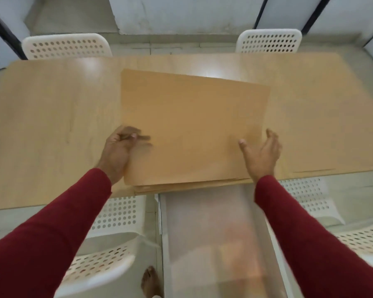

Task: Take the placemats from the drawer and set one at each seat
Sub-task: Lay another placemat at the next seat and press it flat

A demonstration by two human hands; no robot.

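The stack of placemats [194,130] lies on the worktop [52,117], its near edge just overhanging. The left hand [119,151] pinches the stack's left edge; blur hides the grip. The right hand [261,155] rests open-fingered at the right edge. Bare worktop lies outside both hands.

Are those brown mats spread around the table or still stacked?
Stacked: the placemats lie in one pile at the table's near edge.

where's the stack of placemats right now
In the head view the stack of placemats lies on the wooden table at its near edge, about centre, between the left hand and the right hand.
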